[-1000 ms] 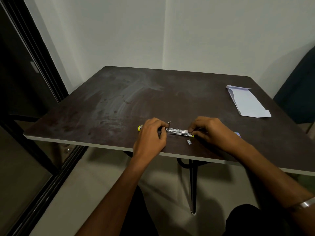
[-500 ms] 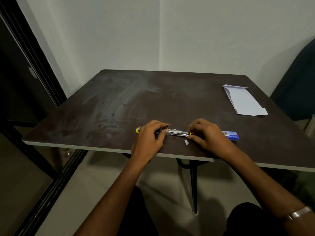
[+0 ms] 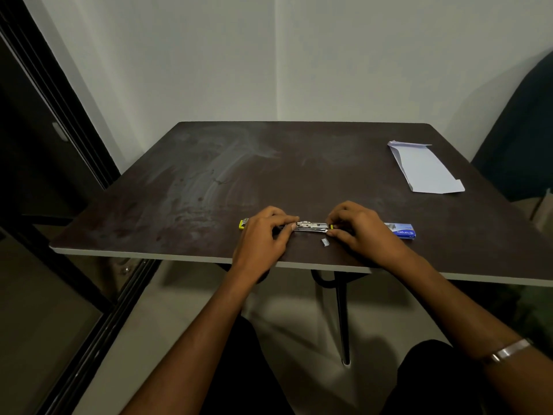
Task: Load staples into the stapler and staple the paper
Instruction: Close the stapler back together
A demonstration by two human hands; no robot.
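Both hands pinch the opened silver-and-yellow metal stapler [image 3: 311,226] lying on the dark brown surface [image 3: 269,175]. The left hand [image 3: 263,235] has a curled grip on its left part. The right hand [image 3: 359,229] nips its right end between fingertips.

Since a second ago your right hand [image 3: 363,232] has slid left along the stapler [image 3: 311,226], so the blue staple box [image 3: 399,230], almost hidden behind it then, now shows in full just right of your wrist. The pin that stood up near your left hand [image 3: 263,235] has dropped flat against the metal track. Your head has tipped down a little, so the table [image 3: 209,181] sits lower in view.
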